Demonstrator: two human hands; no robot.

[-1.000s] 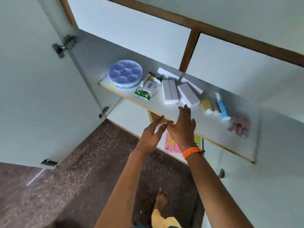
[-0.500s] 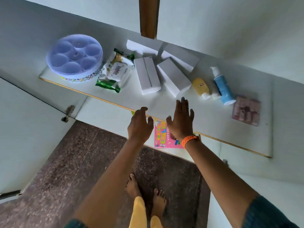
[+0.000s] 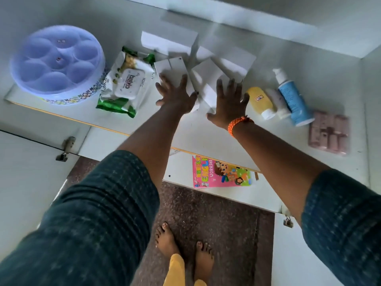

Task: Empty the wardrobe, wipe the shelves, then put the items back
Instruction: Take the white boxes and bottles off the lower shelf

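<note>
Upper shelf [image 3: 72, 115] of the open wardrobe, white with a pale wood front edge, contents left to right: a round lilac compartment tray [image 3: 56, 64] with a floral band round its side; just beside it a green-and-white pack of wipes [image 3: 123, 84], lying flat; a group of white boxes [image 3: 206, 65] at the middle and back of the shelf, some overlapping; a yellow bottle [image 3: 260, 102], a small white bottle [image 3: 277, 103] and a blue-and-white bottle [image 3: 292, 99], all lying on their sides and touching one another; a pinkish blister pack [image 3: 328, 134] near the right wall. Left hand [image 3: 177, 96], fingers spread and straight, lies over the left white box, gripping nothing. Right hand [image 3: 228, 102], an orange thread band [image 3: 239, 122] at the wrist, fingers likewise spread, lies over the neighbouring white box, gripping nothing. Lower shelf [image 3: 179, 172]: a pink children's worksheet book [image 3: 220, 172], partly hidden by the shelf above. Below: brown speckled floor [image 3: 216, 223] and two bare feet [image 3: 183, 246]
</note>
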